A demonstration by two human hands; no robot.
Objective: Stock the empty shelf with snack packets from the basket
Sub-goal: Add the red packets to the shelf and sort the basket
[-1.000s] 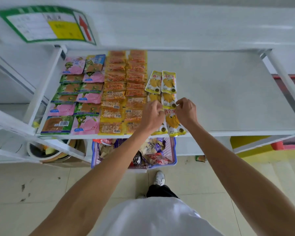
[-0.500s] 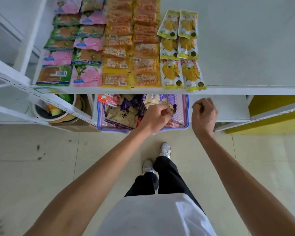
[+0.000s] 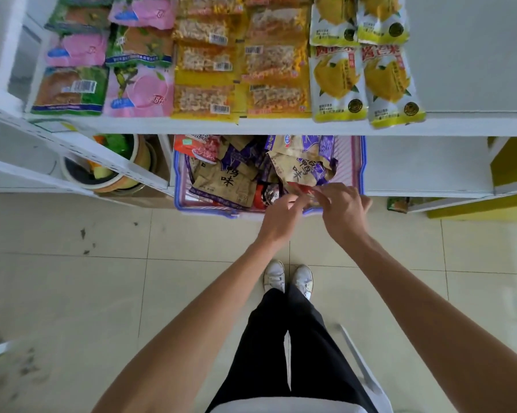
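Note:
The blue-rimmed basket [image 3: 178, 180] sits on the floor under the white shelf [image 3: 281, 126], full of brown and purple snack packets [image 3: 224, 183]. Both my hands are down at its front right corner. My right hand [image 3: 345, 210] pinches the edge of a red packet [image 3: 299, 187] lying on the pile. My left hand [image 3: 281, 217] has its fingers curled right beside that packet; whether it holds the packet is hidden. On the shelf above lie rows of green, pink and orange packets, with two columns of yellow mango packets [image 3: 337, 81] to their right.
The right part of the shelf surface [image 3: 475, 55] is bare. A round bin [image 3: 102, 174] stands under the shelf to the left of the basket. A lower white shelf board [image 3: 424, 168] is to the basket's right. My shoes [image 3: 287, 278] stand on the tiled floor.
Both hands left the yellow packets on the shelf and dropped to the basket. My view tilted down. My right hand, closed and empty half a second ago, now pinches a red packet.

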